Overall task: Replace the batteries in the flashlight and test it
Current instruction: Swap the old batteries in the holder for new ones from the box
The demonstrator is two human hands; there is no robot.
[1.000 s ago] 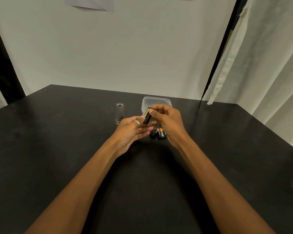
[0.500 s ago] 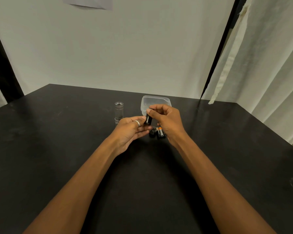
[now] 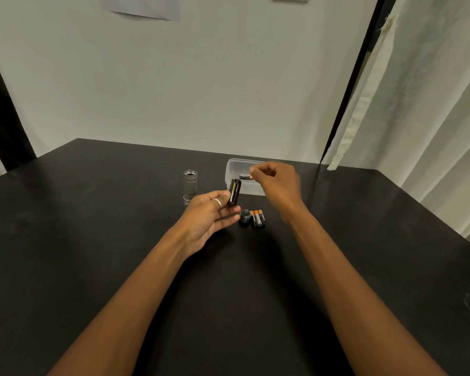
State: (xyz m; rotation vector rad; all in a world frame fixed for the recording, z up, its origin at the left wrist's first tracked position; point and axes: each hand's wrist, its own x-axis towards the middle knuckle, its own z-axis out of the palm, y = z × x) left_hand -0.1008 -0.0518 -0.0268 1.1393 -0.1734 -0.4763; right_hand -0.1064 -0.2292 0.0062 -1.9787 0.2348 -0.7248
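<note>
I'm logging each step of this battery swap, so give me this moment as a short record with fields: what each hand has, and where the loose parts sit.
left hand: holds the black battery holder, upright
right hand: pinches one battery over the clear plastic container
flashlight body: stands upright on the black table, left of the container
end cap: on the table, beside the loose batteries
loose batteries: three, side by side, right of the end cap

No text is legible on the batteries [image 3: 257, 218] or anywhere else.
</note>
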